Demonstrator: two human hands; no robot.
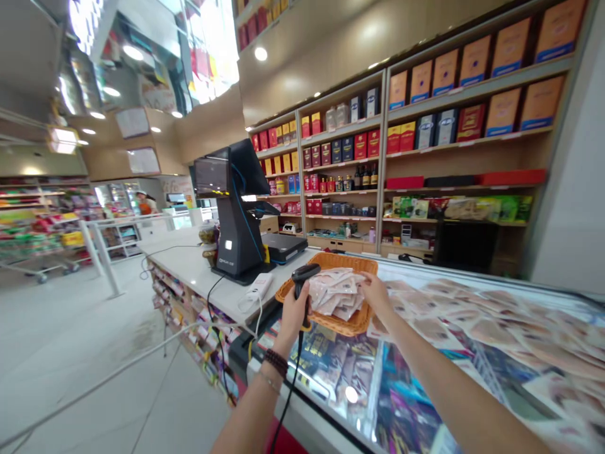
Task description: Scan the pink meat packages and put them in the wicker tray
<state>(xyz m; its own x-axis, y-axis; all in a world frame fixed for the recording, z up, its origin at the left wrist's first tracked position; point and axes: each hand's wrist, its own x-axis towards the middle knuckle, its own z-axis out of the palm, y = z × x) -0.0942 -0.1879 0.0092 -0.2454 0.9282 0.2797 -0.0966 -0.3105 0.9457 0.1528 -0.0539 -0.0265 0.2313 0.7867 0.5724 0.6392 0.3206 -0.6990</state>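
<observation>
My left hand (293, 312) is wrapped round the grip of a black barcode scanner (306, 272), its head pointing over the basket. A black cord runs down from the scanner past my wrist. An orange wicker basket (347, 325) stands on the glass counter and holds a heap of flat, clear packets (338, 290) with pale contents. My right hand (375, 293) reaches over the basket's right side, its fingertips closed at the edge of a packet in the heap. The fingertips are partly hard to make out.
A dark checkout terminal (239, 221) stands on the white counter (189, 268) at left, near a white power strip (259, 285). Many more flat packets (496, 328) cover the glass counter (326, 391) to the right. Shelves of boxed goods (340, 151) line the back wall.
</observation>
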